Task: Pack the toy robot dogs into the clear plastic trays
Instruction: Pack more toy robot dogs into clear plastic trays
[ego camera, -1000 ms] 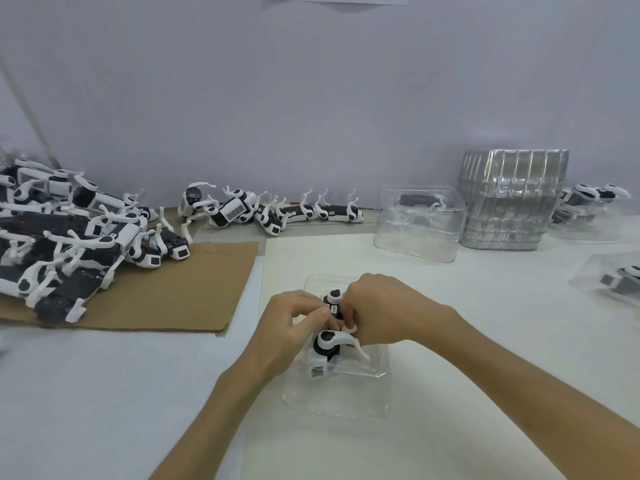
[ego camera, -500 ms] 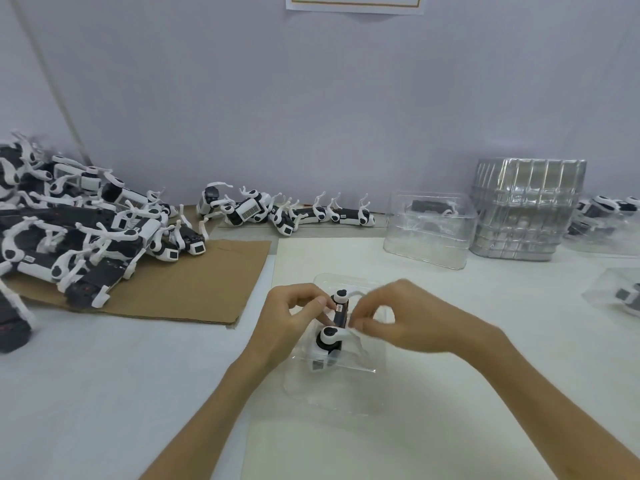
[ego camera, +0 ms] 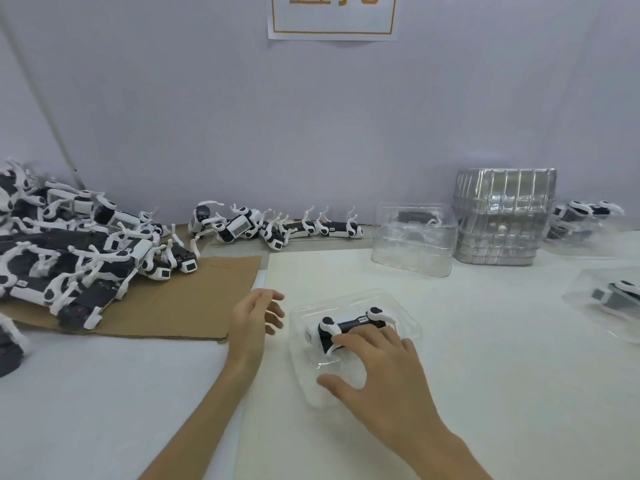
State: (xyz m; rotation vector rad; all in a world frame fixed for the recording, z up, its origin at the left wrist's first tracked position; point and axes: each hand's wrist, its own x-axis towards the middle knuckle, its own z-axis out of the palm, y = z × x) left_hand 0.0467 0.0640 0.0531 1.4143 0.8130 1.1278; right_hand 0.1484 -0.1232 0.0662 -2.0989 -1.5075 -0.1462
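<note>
One toy dog lies in the clear tray in front of the person, the right hand spread over it with straight fingertips resting on its near side, gripping nothing, while the left hand hangs relaxed and empty just beside the tray. The dog looks light and hard, its thin white legs likely to snap, so the black body is probably the safest hold. Its back label is too small to read, a barcode sticker shows on a dog in the back row, and the wall sign has orange writing that is cut off.
</note>
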